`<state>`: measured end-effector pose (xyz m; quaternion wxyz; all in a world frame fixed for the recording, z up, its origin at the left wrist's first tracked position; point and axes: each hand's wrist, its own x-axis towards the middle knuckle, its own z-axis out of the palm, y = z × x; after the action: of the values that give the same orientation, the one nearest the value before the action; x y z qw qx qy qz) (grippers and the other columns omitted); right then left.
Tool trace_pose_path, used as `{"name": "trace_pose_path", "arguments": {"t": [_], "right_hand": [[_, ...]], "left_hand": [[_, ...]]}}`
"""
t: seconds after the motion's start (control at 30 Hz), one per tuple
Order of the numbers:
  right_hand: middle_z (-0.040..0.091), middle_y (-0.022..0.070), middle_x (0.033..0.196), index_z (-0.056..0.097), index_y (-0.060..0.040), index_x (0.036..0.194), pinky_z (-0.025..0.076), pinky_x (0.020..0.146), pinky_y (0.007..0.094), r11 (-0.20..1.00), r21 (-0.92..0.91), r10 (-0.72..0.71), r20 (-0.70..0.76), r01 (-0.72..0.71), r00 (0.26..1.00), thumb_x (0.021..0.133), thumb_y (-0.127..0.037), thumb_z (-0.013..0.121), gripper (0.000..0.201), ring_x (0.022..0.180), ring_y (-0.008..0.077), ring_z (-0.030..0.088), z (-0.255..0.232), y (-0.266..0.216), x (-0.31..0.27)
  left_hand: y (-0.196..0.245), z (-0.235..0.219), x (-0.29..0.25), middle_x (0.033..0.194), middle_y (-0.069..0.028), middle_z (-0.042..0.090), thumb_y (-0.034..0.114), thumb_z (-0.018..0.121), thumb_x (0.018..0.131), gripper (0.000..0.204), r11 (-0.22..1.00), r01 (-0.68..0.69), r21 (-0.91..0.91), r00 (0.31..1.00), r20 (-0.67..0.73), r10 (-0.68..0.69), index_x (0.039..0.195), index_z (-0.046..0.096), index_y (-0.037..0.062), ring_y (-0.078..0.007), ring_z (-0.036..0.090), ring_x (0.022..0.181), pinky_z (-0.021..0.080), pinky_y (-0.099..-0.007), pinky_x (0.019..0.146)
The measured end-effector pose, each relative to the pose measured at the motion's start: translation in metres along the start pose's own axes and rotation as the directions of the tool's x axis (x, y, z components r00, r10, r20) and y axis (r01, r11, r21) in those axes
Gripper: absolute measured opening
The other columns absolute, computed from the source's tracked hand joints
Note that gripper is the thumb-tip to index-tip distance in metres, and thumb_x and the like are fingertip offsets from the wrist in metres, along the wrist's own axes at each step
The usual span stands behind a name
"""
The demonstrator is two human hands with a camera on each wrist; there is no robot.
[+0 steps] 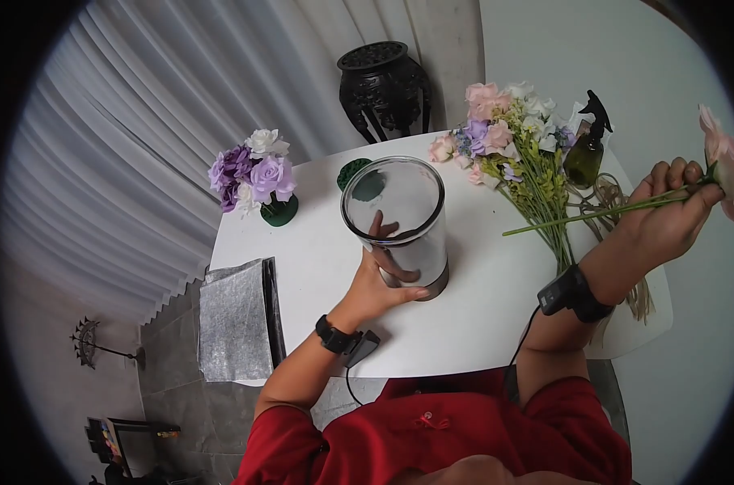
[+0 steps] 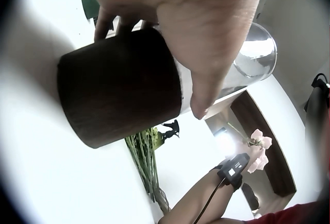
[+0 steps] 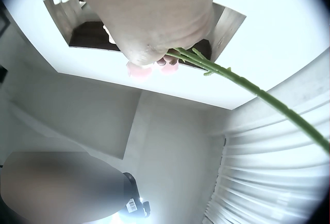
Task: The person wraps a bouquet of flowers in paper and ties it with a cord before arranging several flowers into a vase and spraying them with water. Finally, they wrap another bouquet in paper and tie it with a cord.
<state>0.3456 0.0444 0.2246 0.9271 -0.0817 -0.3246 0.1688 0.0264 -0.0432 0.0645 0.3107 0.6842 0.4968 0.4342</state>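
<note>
My left hand [image 1: 373, 289] grips a clear glass vase [image 1: 435, 249] with a dark base [image 2: 118, 87] at the middle of the white table. The thumb lies on the near side, and the other fingers show through the glass. Out to the right, my right hand [image 1: 666, 206] pinches a pink artificial flower [image 1: 723, 158] just below its bloom. Its long green stem [image 3: 258, 92] points left toward the vase, passing over a bunch of mixed flowers [image 1: 496, 133] on the table. In the right wrist view the palm hides most of the bloom.
Purple and white roses [image 1: 258, 174] stand in green foam at the left, and another green foam piece [image 1: 352, 172] sits behind the vase. Grey sheets [image 1: 233, 323] overhang the left edge. A spray bottle [image 1: 585, 153] and raffia strands [image 1: 609, 194] lie near the bunch. Beyond stands a black stool [image 1: 383, 85].
</note>
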Motion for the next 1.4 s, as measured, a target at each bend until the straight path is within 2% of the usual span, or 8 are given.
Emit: {"name": "trace_pose_path", "arguments": {"t": [0.17,0.33,0.4,0.73,0.83,0.97,1.2,1.4], "right_hand": [[0.045,0.0054,0.079,0.046,-0.0013,0.093,0.030,0.049,0.0211,0.996,-0.084,0.007,-0.046,-0.010,0.999,0.096,-0.032,0.049,0.031,0.063,0.0110,0.038,0.013,-0.001,-0.010],[0.046,0.0061,0.081,0.045,-0.0028,0.091,0.034,0.049,0.0217,0.997,-0.074,-0.009,-0.066,0.004,0.998,0.096,-0.034,0.048,0.031,0.064,0.0120,0.042,0.005,-0.008,-0.011],[0.046,0.0062,0.082,0.044,-0.0030,0.093,0.034,0.048,0.0220,0.997,-0.067,-0.050,-0.082,0.045,0.995,0.096,-0.034,0.048,0.031,0.064,0.0123,0.043,0.003,-0.011,-0.011],[0.055,0.0103,0.085,0.044,-0.0025,0.102,0.034,0.039,0.0211,0.989,-0.032,-0.138,0.162,0.145,0.977,0.095,-0.031,0.051,0.030,0.054,0.0128,0.050,0.089,-0.034,-0.050],[0.057,0.0084,0.079,0.044,-0.0041,0.102,0.038,0.040,0.0213,0.981,0.038,-0.187,0.425,0.188,0.886,0.096,-0.022,0.051,0.021,0.057,0.0132,0.056,0.114,-0.019,-0.050],[0.061,0.0060,0.081,0.044,-0.0060,0.104,0.041,0.046,0.0192,0.989,0.041,0.081,0.648,-0.141,0.758,0.094,-0.014,0.055,0.017,0.061,0.0102,0.058,0.132,0.008,-0.084],[0.062,0.0054,0.087,0.044,-0.0022,0.115,0.050,0.070,0.0236,0.889,-0.020,0.340,0.700,-0.458,0.628,0.091,-0.007,0.057,0.027,0.076,0.0113,0.061,0.130,0.035,-0.134],[0.065,0.0065,0.091,0.050,0.0009,0.114,0.048,0.074,0.0253,0.860,-0.346,0.486,0.778,-0.375,0.398,0.089,-0.006,0.059,0.027,0.083,0.0102,0.060,0.127,0.020,-0.141]], "left_hand": [[0.047,-0.039,0.019,0.147,-0.0203,0.021,0.061,0.077,0.060,0.128,0.938,-0.267,-0.219,0.952,-0.209,0.222,0.148,0.000,0.0071,-0.0329,0.027,0.136,0.025,-0.0456,0.109],[0.119,-0.064,0.053,0.139,-0.0180,0.037,0.045,0.077,0.067,0.101,0.936,-0.336,0.106,0.900,-0.258,0.352,0.143,0.026,0.0029,-0.0306,0.038,0.130,0.033,-0.0445,0.105],[0.138,-0.060,0.063,0.133,-0.0192,0.044,0.040,0.075,0.070,0.081,0.852,-0.295,0.433,0.940,-0.028,0.339,0.132,0.043,-0.0017,-0.0316,0.046,0.123,0.039,-0.0409,0.099],[0.138,-0.061,0.068,0.121,-0.0166,0.056,0.023,0.064,0.076,0.052,0.893,-0.339,0.295,0.941,0.096,0.325,0.122,0.054,0.0012,-0.0315,0.053,0.113,0.041,-0.0377,0.096],[0.130,-0.058,0.067,0.120,-0.0168,0.056,0.017,0.058,0.074,0.049,0.919,-0.344,0.192,0.937,0.006,0.349,0.121,0.054,0.0021,-0.0306,0.054,0.111,0.041,-0.0371,0.096],[0.129,-0.054,0.071,0.115,-0.0170,0.058,0.018,0.059,0.075,0.048,0.869,-0.409,0.278,0.904,-0.002,0.426,0.120,0.055,0.0019,-0.0292,0.056,0.108,0.042,-0.0360,0.093],[0.113,-0.051,0.096,0.098,-0.0227,0.061,0.020,0.058,0.076,0.039,0.918,-0.320,0.233,0.931,-0.103,0.351,0.108,0.058,-0.0016,-0.0375,0.059,0.096,0.046,-0.0424,0.084],[0.108,-0.050,0.087,0.105,-0.0228,0.060,0.020,0.056,0.079,0.039,0.858,-0.467,0.215,0.856,-0.134,0.500,0.108,0.056,-0.0044,-0.0375,0.058,0.099,0.045,-0.0406,0.086]]}}
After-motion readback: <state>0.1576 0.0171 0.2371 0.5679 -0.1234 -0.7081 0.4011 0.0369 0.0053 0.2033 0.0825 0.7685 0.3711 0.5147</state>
